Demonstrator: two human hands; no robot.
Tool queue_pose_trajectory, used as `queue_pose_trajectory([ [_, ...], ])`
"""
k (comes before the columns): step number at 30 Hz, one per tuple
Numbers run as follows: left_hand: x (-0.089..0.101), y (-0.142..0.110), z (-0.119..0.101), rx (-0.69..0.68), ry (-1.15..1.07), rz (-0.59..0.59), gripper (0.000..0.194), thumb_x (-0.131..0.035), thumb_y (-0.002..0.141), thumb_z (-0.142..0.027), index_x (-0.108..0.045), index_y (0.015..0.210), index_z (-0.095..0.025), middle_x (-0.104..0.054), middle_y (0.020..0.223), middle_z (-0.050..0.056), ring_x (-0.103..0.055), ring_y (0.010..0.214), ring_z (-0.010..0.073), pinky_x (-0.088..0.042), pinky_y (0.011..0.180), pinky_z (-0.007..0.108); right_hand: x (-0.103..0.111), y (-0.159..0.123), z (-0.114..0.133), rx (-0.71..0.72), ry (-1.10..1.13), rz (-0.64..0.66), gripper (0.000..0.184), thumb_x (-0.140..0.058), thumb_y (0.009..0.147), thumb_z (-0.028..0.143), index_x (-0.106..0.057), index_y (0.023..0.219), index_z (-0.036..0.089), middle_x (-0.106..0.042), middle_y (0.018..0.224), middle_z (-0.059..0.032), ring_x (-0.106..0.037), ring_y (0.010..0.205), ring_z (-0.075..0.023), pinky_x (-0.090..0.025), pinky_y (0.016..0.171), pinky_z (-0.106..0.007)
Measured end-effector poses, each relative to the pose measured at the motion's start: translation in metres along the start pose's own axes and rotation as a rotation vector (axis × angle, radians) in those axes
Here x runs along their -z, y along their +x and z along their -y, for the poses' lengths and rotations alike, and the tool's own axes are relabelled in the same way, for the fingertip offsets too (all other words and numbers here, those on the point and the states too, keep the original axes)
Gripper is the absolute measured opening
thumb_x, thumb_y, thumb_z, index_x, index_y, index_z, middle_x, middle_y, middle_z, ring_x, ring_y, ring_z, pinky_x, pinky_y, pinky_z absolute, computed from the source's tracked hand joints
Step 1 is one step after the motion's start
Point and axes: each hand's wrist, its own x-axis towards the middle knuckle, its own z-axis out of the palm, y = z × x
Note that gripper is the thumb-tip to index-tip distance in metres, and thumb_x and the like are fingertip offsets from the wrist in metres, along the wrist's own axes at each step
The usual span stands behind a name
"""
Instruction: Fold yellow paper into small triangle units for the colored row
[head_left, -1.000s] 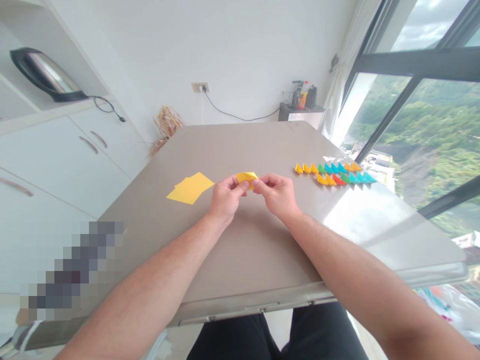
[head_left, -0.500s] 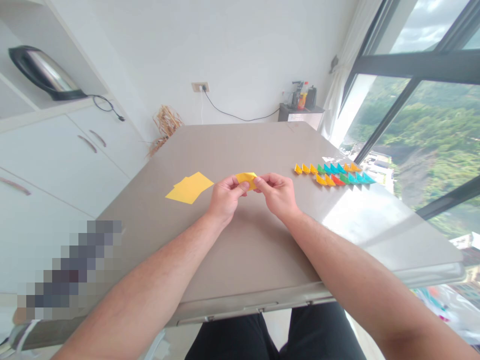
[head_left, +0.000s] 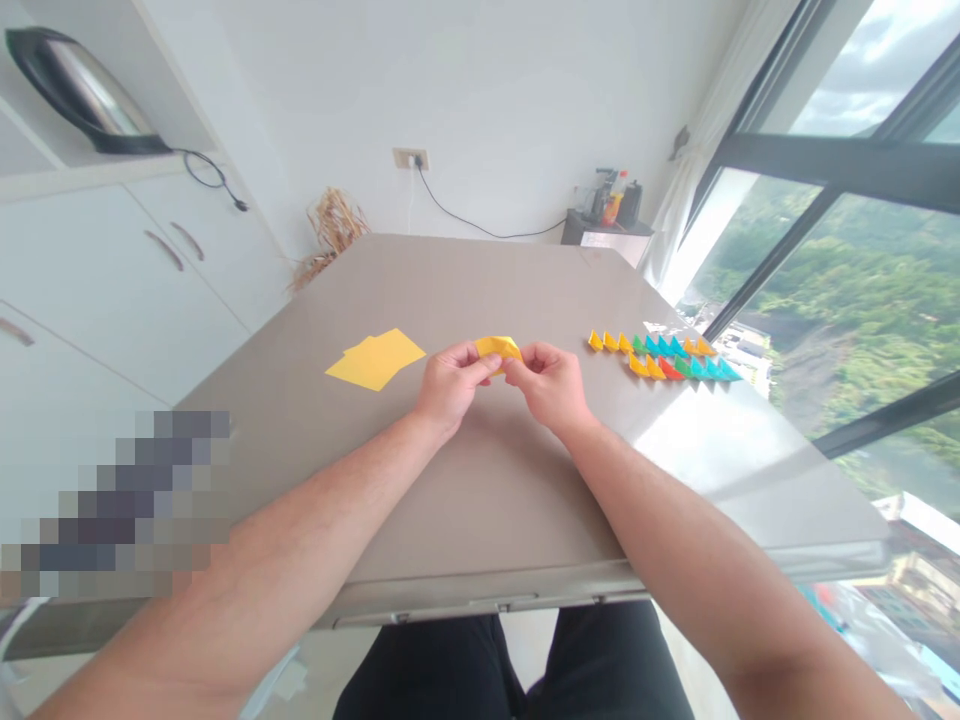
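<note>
Between my two hands is a small folded piece of yellow paper point(head_left: 498, 346), held just above the middle of the table. My left hand point(head_left: 448, 385) pinches its left end between thumb and fingers. At the other end, my right hand point(head_left: 550, 382) grips it the same way, the thumb pressed on the near side. The thumbs hide part of the folds. Flat yellow paper sheets point(head_left: 375, 360) overlap in a loose pile to the left of my left hand. Off to the right stand two rows of small folded paper boats point(head_left: 652, 368) in yellow, orange, green, blue and red.
The grey-brown table point(head_left: 480, 500) has its near edge at my lap. A blurred-out patch point(head_left: 127, 500) covers its left corner. Behind it stand a small cabinet point(head_left: 609, 235) with bottles and a bundle of dried stalks point(head_left: 334, 228). A kettle point(head_left: 82, 90) sits on the left shelf.
The view has tilted slightly. Both hands stay on the yellow paper; its top edge now looks more bent, and my right thumb has shifted a little along it.
</note>
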Motion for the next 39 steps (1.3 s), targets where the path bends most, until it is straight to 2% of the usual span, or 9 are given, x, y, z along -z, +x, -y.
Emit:
queue_pose_trajectory([
  [4,0.0018,0.0005,-0.0030,0.061,-0.076,0.098,0.016,-0.079,0.072,-0.030,-0.074,0.083,-0.020,-0.072,0.087,0.003,-0.064,0.083,0.0168,-0.047,0.073,0.030,0.0029,-0.0002,0.0022,-0.006,0.010,0.034,0.018,-0.071,0.074,0.034,-0.065,0.068,0.019,-0.068,0.067,-0.0005,-0.053,0.059,-0.0118,-0.040,0.055,-0.026],
  [7,0.0040,0.0016,-0.0045,0.080,-0.104,0.148,0.016,-0.082,0.070,-0.029,-0.073,0.078,-0.019,-0.071,0.082,0.003,-0.063,0.078,0.0163,-0.047,0.072,0.031,0.0048,0.0001,0.0016,-0.010,0.002,0.064,0.018,-0.072,0.073,0.035,-0.065,0.067,0.019,-0.069,0.067,-0.0010,-0.054,0.061,-0.0126,-0.042,0.057,-0.027],
  [10,0.0045,0.0025,-0.0036,0.037,-0.098,0.126,0.017,-0.084,0.069,-0.029,-0.071,0.071,-0.018,-0.067,0.072,0.002,-0.060,0.070,0.0151,-0.047,0.072,0.032,0.0057,0.0009,-0.0003,-0.024,-0.013,0.107,0.021,-0.074,0.073,0.038,-0.065,0.068,0.019,-0.070,0.068,-0.0016,-0.055,0.061,-0.0128,-0.042,0.057,-0.027],
  [15,0.0022,0.0031,-0.0001,-0.010,-0.074,0.041,0.019,-0.085,0.069,-0.029,-0.070,0.066,-0.018,-0.066,0.068,0.003,-0.060,0.068,0.0155,-0.047,0.071,0.034,0.0057,0.0028,-0.0032,-0.034,-0.020,0.118,0.024,-0.075,0.073,0.042,-0.066,0.070,0.019,-0.069,0.067,-0.0016,-0.056,0.060,-0.0133,-0.042,0.056,-0.027],
  [22,0.0026,0.0037,-0.0004,-0.010,-0.035,0.074,0.018,-0.085,0.070,-0.032,-0.077,0.080,-0.018,-0.072,0.075,0.004,-0.065,0.072,0.0178,-0.050,0.073,0.035,0.0071,0.0027,-0.0019,-0.051,-0.024,0.121,0.023,-0.075,0.073,0.040,-0.065,0.069,0.019,-0.069,0.066,-0.0012,-0.056,0.059,-0.0130,-0.041,0.055,-0.027],
  [32,0.0052,0.0059,-0.0003,-0.088,-0.014,-0.041,0.021,-0.084,0.071,-0.036,-0.077,0.077,-0.017,-0.075,0.078,0.006,-0.066,0.073,0.0186,-0.051,0.071,0.033,0.0076,0.0039,-0.0029,-0.076,-0.032,0.132,0.020,-0.073,0.073,0.037,-0.066,0.068,0.019,-0.070,0.066,-0.0019,-0.055,0.058,-0.0133,-0.042,0.056,-0.027],
  [35,0.0053,0.0065,0.0000,-0.066,-0.045,-0.056,0.020,-0.084,0.071,-0.035,-0.074,0.073,-0.017,-0.074,0.075,0.006,-0.066,0.072,0.0181,-0.051,0.071,0.034,0.0075,0.0038,-0.0036,-0.075,-0.032,0.135,0.019,-0.073,0.073,0.037,-0.067,0.069,0.019,-0.070,0.066,-0.0020,-0.056,0.059,-0.0137,-0.042,0.056,-0.028],
  [39,0.0061,0.0074,0.0002,0.031,-0.136,0.002,0.020,-0.084,0.070,-0.033,-0.073,0.072,-0.017,-0.075,0.080,0.006,-0.068,0.078,0.0188,-0.053,0.075,0.036,0.0069,0.0039,-0.0044,-0.060,-0.052,0.125,0.018,-0.072,0.072,0.036,-0.066,0.068,0.019,-0.069,0.066,-0.0010,-0.055,0.058,-0.0132,-0.041,0.055,-0.027],
])
